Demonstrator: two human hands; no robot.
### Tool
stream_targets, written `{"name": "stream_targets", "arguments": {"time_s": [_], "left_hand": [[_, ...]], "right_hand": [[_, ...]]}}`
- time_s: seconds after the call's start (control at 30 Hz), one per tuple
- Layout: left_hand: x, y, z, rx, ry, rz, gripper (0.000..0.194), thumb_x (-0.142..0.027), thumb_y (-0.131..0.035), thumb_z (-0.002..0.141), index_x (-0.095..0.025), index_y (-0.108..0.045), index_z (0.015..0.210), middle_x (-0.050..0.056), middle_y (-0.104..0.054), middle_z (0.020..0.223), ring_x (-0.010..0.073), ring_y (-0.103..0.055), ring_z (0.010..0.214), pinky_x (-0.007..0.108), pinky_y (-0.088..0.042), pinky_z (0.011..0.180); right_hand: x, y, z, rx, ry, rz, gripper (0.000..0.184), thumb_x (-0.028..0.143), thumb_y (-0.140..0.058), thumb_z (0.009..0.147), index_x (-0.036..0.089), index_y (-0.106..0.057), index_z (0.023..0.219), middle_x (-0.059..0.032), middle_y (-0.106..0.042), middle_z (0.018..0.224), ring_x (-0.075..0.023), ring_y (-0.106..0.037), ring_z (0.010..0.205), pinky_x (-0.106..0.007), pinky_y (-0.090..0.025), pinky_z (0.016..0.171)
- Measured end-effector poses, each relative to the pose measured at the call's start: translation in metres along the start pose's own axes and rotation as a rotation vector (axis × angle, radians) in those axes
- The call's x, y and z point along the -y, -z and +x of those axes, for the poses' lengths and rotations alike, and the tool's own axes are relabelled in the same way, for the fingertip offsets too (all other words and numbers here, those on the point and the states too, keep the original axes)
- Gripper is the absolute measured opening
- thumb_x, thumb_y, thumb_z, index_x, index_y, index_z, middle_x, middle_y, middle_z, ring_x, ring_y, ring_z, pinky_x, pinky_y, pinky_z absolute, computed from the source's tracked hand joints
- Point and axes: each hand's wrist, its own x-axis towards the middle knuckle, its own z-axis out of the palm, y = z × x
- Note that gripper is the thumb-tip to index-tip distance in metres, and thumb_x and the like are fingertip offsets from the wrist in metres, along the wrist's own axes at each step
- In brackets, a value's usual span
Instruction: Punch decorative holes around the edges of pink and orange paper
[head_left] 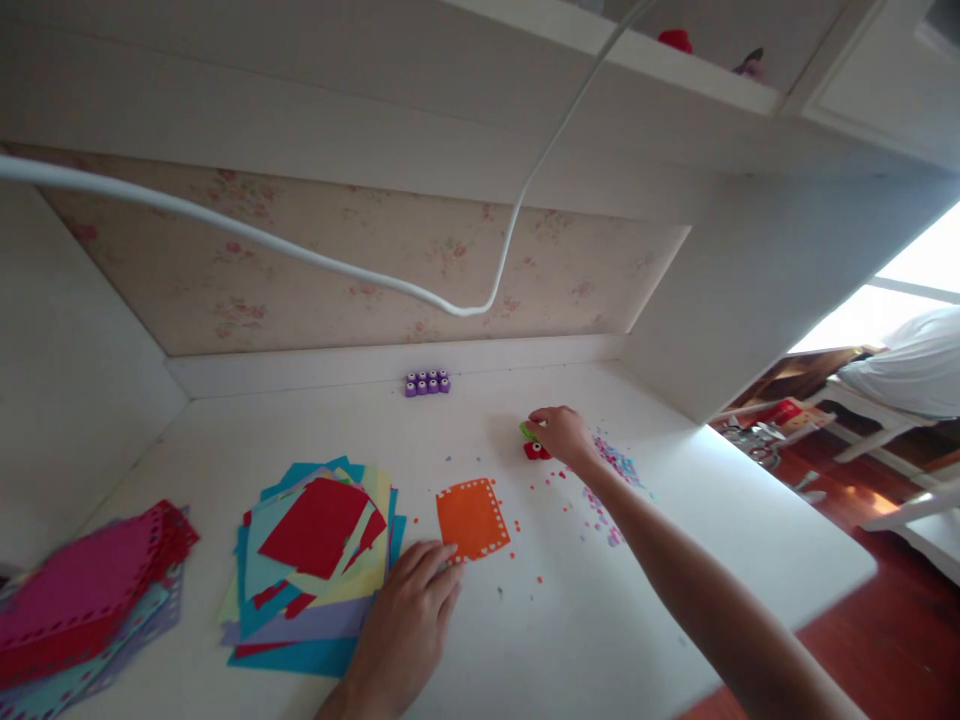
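An orange square of paper [472,520] lies on the table, with small holes punched along its top, right and bottom edges. My left hand [416,610] rests flat beside it, fingertips touching its lower left corner. Farther back on the right, my right hand [564,437] is closed, fingers pinched around a small green craft punch [527,432], mostly hidden by them. A red craft punch [534,452] sits right beside those fingers. Orange and red paper dots are scattered between the orange square and my right forearm.
A pile of coloured paper [322,530] lies left of my left hand. Punched sheets [82,590] are stacked at the far left. Several purple punches [427,384] stand near the back wall. Confetti [613,465] spreads beyond my right wrist. A white cable [360,270] hangs across the front.
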Motion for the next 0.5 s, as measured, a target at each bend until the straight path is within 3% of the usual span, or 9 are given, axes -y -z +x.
{"name": "stream_targets", "arguments": {"time_s": [0.13,0.27,0.37,0.5], "left_hand": [[0.001,0.0,-0.002,0.002,0.01,-0.022,0.034,-0.016,-0.048,0.095,-0.026,-0.067,0.121,0.005,-0.067,0.124,0.0239,-0.06,0.118,0.047,-0.052,0.103],[0.001,0.0,-0.003,0.004,0.017,-0.041,0.033,-0.015,-0.049,0.094,-0.025,-0.067,0.119,0.005,-0.067,0.123,0.024,-0.06,0.117,0.047,-0.051,0.103],[0.002,0.0,-0.002,0.014,0.021,-0.051,0.033,-0.014,-0.05,0.093,-0.026,-0.067,0.12,0.005,-0.067,0.124,0.024,-0.06,0.118,0.049,-0.05,0.105],[0.002,0.001,-0.002,0.024,0.023,-0.064,0.034,-0.014,-0.049,0.094,-0.026,-0.066,0.12,0.005,-0.066,0.124,0.0234,-0.058,0.118,0.048,-0.05,0.104]], "right_hand": [[0.008,-0.009,0.003,0.048,0.023,-0.096,0.014,0.032,-0.068,0.077,0.024,-0.08,0.08,-0.0085,-0.076,0.094,-0.0285,-0.063,0.104,-0.036,-0.044,0.092],[-0.004,-0.001,0.013,0.052,-0.025,-0.131,0.036,0.045,-0.051,0.091,0.025,-0.076,0.107,-0.0059,-0.07,0.12,-0.0271,-0.057,0.119,-0.035,-0.04,0.099],[-0.022,0.009,0.023,0.104,-0.147,-0.147,0.051,0.045,-0.034,0.099,0.018,-0.076,0.11,-0.0123,-0.073,0.112,-0.0275,-0.066,0.106,-0.034,-0.046,0.088],[-0.04,0.011,0.028,0.194,-0.236,-0.144,0.054,0.044,-0.032,0.099,0.015,-0.078,0.105,-0.0146,-0.075,0.105,-0.0268,-0.07,0.095,-0.032,-0.048,0.081]]}}
